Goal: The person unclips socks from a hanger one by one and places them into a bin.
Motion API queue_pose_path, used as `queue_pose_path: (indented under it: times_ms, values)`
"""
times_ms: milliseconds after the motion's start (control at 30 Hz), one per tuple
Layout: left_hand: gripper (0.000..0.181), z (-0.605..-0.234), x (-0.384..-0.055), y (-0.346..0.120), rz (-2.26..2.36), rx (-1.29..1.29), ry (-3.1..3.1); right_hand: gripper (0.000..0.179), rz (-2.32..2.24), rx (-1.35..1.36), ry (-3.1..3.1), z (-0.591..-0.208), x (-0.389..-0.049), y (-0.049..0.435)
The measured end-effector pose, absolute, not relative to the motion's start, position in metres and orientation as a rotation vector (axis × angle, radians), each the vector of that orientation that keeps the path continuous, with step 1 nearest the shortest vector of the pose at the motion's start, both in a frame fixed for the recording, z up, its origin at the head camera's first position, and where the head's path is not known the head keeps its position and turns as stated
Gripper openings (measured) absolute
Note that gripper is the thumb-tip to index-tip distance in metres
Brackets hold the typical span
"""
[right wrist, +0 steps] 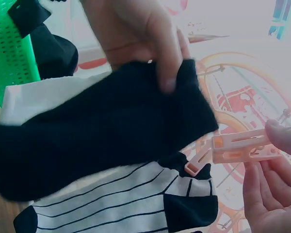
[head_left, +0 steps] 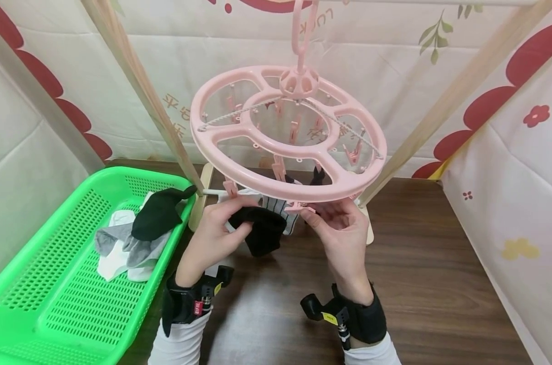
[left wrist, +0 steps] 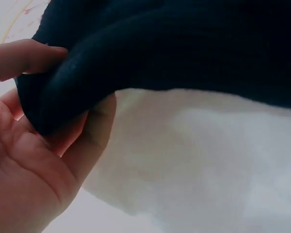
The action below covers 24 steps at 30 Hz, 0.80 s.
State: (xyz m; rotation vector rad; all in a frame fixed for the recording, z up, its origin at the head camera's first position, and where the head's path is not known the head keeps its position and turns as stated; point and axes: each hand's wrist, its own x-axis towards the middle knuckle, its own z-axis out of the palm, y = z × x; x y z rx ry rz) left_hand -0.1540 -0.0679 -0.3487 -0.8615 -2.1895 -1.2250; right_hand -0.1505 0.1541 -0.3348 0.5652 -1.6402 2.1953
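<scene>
My left hand (head_left: 212, 238) pinches a black sock (head_left: 263, 237) near its opening, thumb on one side and fingers on the other; the left wrist view shows this grip up close. Under the front rim of a pink round hanging dryer (head_left: 276, 190), my right hand (head_left: 341, 230) squeezes a pink clothes peg (right wrist: 242, 148) between thumb and fingers. In the right wrist view the sock's edge lies right beside the peg's tip. A white sock with dark stripes (right wrist: 102, 206) hangs from another peg (right wrist: 199, 162) behind, and a white cloth (right wrist: 43, 102) shows past the black sock.
A green basket (head_left: 25, 324) on the left holds a black sock (head_left: 159, 215), a grey one (head_left: 152, 248) and white ones (head_left: 111, 263). Wooden poles (head_left: 143, 96) flank the dryer, which hangs by a pink hook (head_left: 298, 30). Several other pegs dangle from it over the brown tabletop (head_left: 440, 284).
</scene>
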Motion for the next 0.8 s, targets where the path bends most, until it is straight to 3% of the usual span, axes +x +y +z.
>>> queue_pose_path:
  times_ms: [333,800]
  values:
    - [0.027,-0.332,-0.132,-0.090,-1.298,-0.816,-2.034,0.043,2.219,0.577,-1.667,-0.338,-0.148,0.149]
    - [0.017,-0.325,-0.118,-0.133,-1.546,-0.539,-1.741,0.047,2.267,0.613,-1.648,-0.338,-0.146,0.147]
